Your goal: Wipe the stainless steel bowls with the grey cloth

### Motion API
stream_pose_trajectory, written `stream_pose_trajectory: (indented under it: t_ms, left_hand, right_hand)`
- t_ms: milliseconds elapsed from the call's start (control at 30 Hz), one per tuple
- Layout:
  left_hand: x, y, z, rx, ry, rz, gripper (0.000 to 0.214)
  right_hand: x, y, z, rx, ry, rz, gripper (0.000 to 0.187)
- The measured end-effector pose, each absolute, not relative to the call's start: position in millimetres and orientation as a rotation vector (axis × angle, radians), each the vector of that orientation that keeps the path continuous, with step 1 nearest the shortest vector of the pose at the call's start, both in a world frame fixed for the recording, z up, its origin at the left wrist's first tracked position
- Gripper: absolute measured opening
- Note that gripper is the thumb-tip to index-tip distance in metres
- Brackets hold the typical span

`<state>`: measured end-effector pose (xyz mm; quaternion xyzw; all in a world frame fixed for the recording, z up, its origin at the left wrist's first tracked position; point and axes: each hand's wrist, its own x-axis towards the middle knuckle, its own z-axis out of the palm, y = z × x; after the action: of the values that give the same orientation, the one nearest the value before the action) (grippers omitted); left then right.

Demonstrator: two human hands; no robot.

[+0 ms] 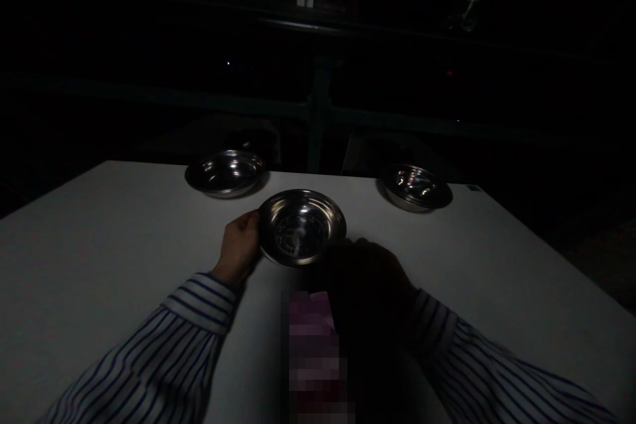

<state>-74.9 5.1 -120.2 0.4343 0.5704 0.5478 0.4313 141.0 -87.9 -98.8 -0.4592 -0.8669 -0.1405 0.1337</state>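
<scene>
A shiny stainless steel bowl (301, 228), round and shallow with a flared rim, is tilted towards me over the middle of the white table. My left hand (238, 246) grips its left rim, thumb and fingers closed on the edge. At the lower right rim is my right hand (372, 271), almost black in deep shadow. Its fingers cannot be made out, nor whether they hold the rim or anything else. Both arms wear blue-and-white striped sleeves.
Two more steel bowls stand near the table's far edge: one bowl (226, 173) at the left, another bowl (416, 188) at the right. A blurred pinkish-purple patch (313, 324) lies low in the middle. Beyond the white table (124, 245), the surroundings are very dark.
</scene>
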Motion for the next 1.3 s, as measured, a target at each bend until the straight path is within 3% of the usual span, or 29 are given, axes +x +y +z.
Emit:
stream_pose_trajectory:
  t_ms: [333,567,767,933,1133,1300]
  left_hand:
    - [-71.4,1.7,-113.9,1.103,1.445,1.340,0.035]
    - [-72.3,3.2,-118.7,1.125,1.419,1.346,0.038]
    - [-71.2,0.0,-113.5,1.132,1.445,1.308,0.037]
    - [-72.1,2.5,-116.9,1.136,1.406,1.312,0.040]
    - [-71.6,4.1,-118.6,1.112,1.408,1.324,0.039]
    - [-72.3,3.2,-118.3,1.148,1.352,1.301,0.041]
  right_hand:
    - [134.6,-97.8,-108.1,-1.229,-2.453,-0.420,0.030]
    - [147.4,-87.5,-95.1,-1.455,-2.459,-0.423,0.026]
    - [141.3,-96.6,-97.4,-1.266,-2.453,-0.394,0.028]
    - [153.0,-87.6,-93.6,-1.523,-2.453,-0.360,0.025]
    - [145.0,-96.3,-96.6,-1.408,-2.501,-0.306,0.028]
    - [153.7,-84.7,-93.3,-1.672,-2.414,-0.178,0.027]
